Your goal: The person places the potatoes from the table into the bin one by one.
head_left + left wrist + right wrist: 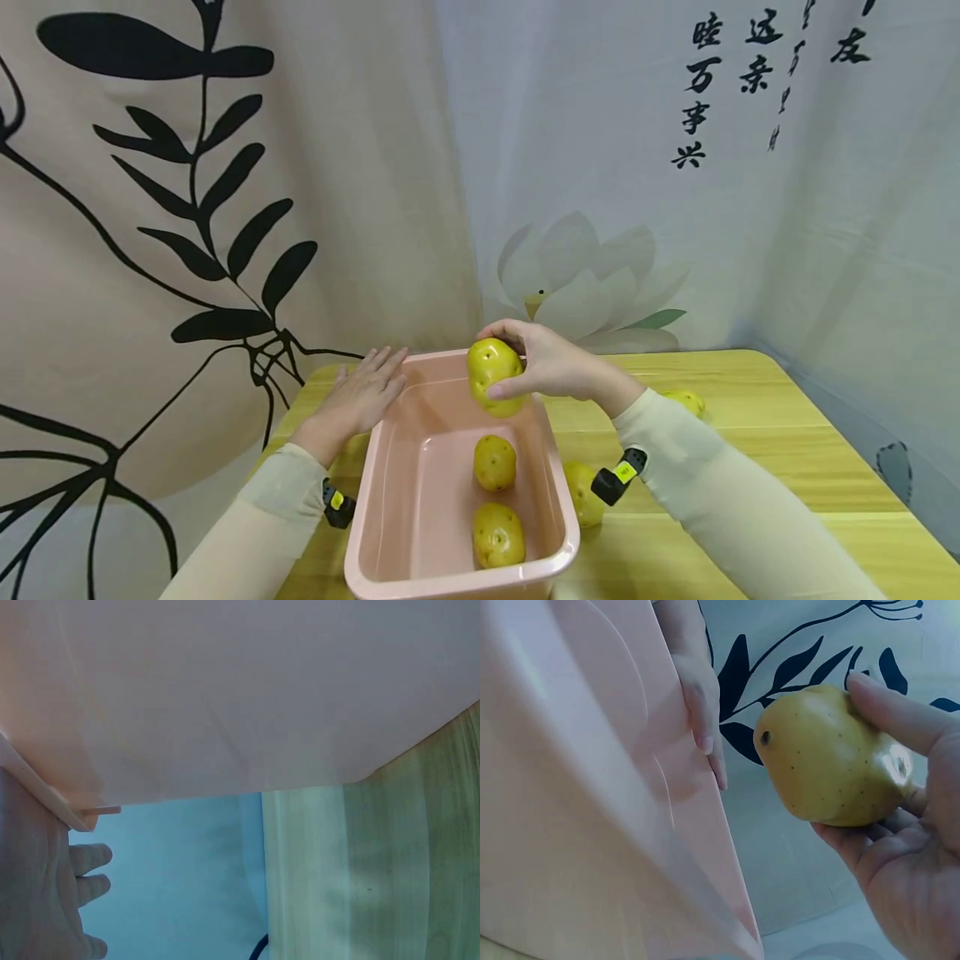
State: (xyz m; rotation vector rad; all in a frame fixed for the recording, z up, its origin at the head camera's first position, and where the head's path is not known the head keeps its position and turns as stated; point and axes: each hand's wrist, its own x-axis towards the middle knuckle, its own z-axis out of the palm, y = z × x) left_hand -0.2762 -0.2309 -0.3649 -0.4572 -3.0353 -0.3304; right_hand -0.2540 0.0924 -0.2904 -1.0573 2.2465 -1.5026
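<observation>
My right hand [555, 364] grips a yellow potato [489, 367] above the far right part of a pink plastic tub [431, 521]. In the right wrist view, the thumb lies on one side of this potato [829, 761] and the fingers curl under the other. On the tub's far left rim rests my left hand [366, 395], its fingers fairly straight. The left wrist view has the palm [34, 877] against the rim beside the tub's outer wall [247, 697]. Two more potatoes lie inside the tub, one potato [495, 462] behind a nearer potato [498, 535].
Outside the tub's right wall a potato [583, 493] sits on the wooden table [757, 467], partly covered by the wrist camera. Another potato [686, 402] lies farther right behind the right forearm. A printed curtain [375, 167] hangs behind the table.
</observation>
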